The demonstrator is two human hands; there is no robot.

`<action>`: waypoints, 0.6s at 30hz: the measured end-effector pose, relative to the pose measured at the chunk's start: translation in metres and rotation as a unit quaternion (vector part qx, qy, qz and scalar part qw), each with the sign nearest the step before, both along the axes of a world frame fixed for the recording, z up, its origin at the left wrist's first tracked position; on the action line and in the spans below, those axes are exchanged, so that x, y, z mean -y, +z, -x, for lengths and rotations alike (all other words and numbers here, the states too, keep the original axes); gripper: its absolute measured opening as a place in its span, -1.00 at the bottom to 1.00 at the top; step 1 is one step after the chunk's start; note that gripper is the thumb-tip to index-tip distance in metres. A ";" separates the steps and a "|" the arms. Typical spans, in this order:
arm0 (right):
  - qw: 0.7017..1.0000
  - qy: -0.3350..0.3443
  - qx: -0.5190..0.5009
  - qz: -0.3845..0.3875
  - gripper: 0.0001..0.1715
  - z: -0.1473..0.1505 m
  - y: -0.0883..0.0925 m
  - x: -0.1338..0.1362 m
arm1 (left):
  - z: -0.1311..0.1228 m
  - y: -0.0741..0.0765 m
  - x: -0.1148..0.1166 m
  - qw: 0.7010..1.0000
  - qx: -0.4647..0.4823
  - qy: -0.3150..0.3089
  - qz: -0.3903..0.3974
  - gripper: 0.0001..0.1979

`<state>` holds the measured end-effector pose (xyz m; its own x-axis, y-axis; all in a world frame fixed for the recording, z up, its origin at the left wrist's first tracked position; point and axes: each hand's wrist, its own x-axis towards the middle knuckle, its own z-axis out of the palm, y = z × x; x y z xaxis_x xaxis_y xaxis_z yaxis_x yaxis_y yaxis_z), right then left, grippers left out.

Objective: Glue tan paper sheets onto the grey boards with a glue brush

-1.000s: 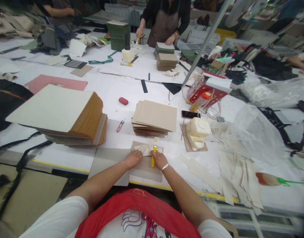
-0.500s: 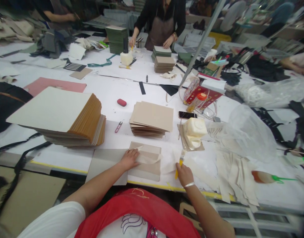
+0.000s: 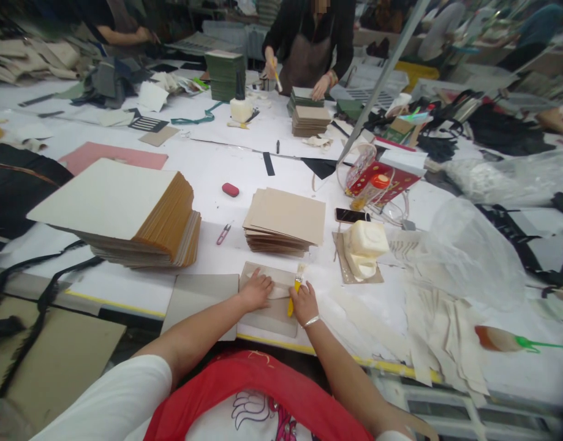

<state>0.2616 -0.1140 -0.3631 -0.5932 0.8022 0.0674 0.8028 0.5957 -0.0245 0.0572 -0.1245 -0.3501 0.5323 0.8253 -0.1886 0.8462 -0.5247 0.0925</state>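
My left hand (image 3: 257, 290) lies with fingers spread on a thin pale strip (image 3: 280, 290), pressing it onto a beige board (image 3: 269, 320) at the table's front edge. At the board's right side, my right hand (image 3: 306, 304) grips a yellow-handled paintbrush (image 3: 298, 283), bristles pointing up and away. The fingertips of that hand are close to the strip's right end; whether they also pinch it I cannot tell. A larger grey board (image 3: 201, 300) sits just left, partly beneath my left forearm.
Beyond the board stands a stack of beige boards (image 3: 285, 214), with a taller stack (image 3: 111, 199) to the left. A cream-coloured container (image 3: 368, 237), a phone (image 3: 352, 215) and pale fabric strips (image 3: 440, 331) lie right. Thread snips (image 3: 223, 234) lie between the stacks. A co-worker (image 3: 309, 52) stands opposite.
My right hand has moved left with the paintbrush, up to the board's right edge. My left hand has slid slightly right along the strip. The co-worker opposite has lifted a brush.
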 end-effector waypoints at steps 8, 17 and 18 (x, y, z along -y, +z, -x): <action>0.989 -0.079 0.125 -0.001 -0.74 -0.102 0.029 -0.006 | 0.022 0.000 -0.004 0.990 -0.041 0.130 0.041 -0.13; 0.963 -0.221 0.152 0.020 -0.70 -0.103 0.065 0.003 | 0.030 0.001 0.001 0.975 -0.058 0.201 0.071 -0.11; 0.968 -0.212 0.132 0.018 -0.71 -0.082 0.063 0.004 | 0.031 0.003 0.000 0.972 -0.060 0.217 0.069 -0.14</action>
